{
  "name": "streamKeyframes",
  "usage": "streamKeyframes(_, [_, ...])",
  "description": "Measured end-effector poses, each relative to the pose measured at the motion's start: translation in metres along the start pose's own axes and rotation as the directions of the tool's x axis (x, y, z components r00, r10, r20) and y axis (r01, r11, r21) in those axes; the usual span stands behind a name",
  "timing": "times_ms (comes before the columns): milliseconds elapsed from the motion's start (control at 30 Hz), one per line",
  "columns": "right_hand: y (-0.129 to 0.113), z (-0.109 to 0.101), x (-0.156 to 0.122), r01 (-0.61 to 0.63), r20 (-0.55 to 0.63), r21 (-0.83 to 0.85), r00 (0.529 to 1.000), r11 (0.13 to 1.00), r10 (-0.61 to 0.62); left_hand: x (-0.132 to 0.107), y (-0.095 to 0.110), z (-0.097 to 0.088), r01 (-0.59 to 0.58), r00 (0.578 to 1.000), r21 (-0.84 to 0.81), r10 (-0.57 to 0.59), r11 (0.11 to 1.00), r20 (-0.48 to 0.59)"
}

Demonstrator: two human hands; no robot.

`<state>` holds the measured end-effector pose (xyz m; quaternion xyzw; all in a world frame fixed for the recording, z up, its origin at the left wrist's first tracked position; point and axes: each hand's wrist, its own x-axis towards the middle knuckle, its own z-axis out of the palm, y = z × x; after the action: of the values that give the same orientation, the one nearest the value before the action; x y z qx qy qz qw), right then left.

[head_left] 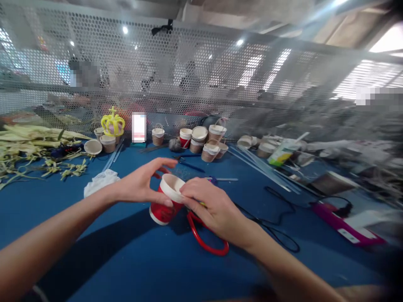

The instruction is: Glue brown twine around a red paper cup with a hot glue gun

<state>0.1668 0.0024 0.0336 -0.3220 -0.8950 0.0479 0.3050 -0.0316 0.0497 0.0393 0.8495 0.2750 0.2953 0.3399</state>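
A red paper cup [163, 212] with a white rim and base stands tilted over the blue table in front of me. My right hand [212, 205] pinches its rim at the right side, thumb outside. My left hand [141, 182] is at the cup's left, fingers spread apart behind and above it; the thumb lies against the cup's front. Scissors with red handles [204, 245] lie on the table below my right hand, partly hidden by it.
Several brown-wrapped cups [210, 151] line the back by a perforated metal screen [195, 84]. A white crumpled cloth [101, 181] is at left, near dried plant husks [25, 136]. On the right are pale flat strips [261, 167], a black cable [280, 241] and a magenta power strip [346, 226].
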Motion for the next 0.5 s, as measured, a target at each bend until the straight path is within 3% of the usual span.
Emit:
streamKeyframes(100, [0.0,-0.002,-0.005,0.036,0.065,0.038,0.997,0.999,-0.039,-0.006,0.01,0.001,-0.101,0.961,0.148,0.058,0.984,0.271])
streamKeyframes(167, [0.005,-0.002,-0.009,-0.02,0.028,0.05,0.999,0.999,0.019,-0.015,0.013,0.005,-0.093,0.952,0.236,0.017,0.967,0.304])
streamKeyframes(267, [0.019,-0.001,-0.014,-0.235,-0.021,-0.057,0.972,0.97,0.234,-0.032,0.01,0.005,-0.066,0.976,0.37,-0.017,0.927,0.218])
streamKeyframes(333, [0.028,0.003,-0.017,-0.35,0.089,-0.215,0.923,0.912,0.376,-0.04,0.007,0.0,-0.064,0.989,0.46,-0.007,0.886,0.151])
streamKeyframes(433, [0.034,0.015,-0.018,-0.356,0.256,-0.391,0.844,0.848,0.472,-0.045,0.002,-0.01,0.023,1.0,0.587,-0.029,0.809,0.001])
streamKeyframes(500, [0.031,0.024,-0.016,-0.32,0.294,-0.415,0.838,0.851,0.459,-0.044,-0.002,-0.013,0.085,0.996,0.663,-0.079,0.744,-0.039])
